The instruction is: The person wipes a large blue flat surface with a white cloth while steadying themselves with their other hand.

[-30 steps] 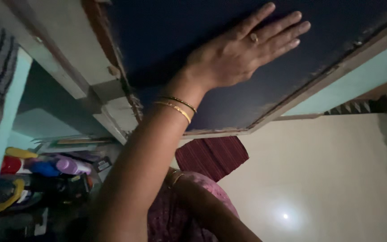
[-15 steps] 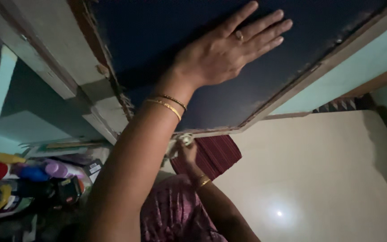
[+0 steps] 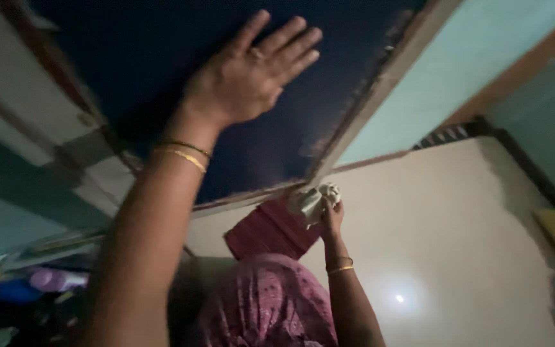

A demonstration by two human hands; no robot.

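- The left hand (image 3: 245, 77) lies flat against a dark blue panel (image 3: 162, 58), fingers spread and stretched out, its grip wide open and holding nothing.
- Two thin gold bangles (image 3: 184, 153) sit on that wrist, and a ring shows on one finger.
- The right hand (image 3: 332, 218) is raised lower in view, its grip closed around a crumpled pale cloth (image 3: 313, 200).
- The cloth is bunched above the fist, right at the lower corner of the panel's worn frame (image 3: 361, 103); whether it touches the frame I cannot tell.
- A bangle is on the right wrist too.
- Between the arms shows pink patterned fabric (image 3: 264, 302), with dark red striped fabric (image 3: 268, 231) above it.
- Blurred coloured bottles (image 3: 40, 286) stand on a shelf at lower left.
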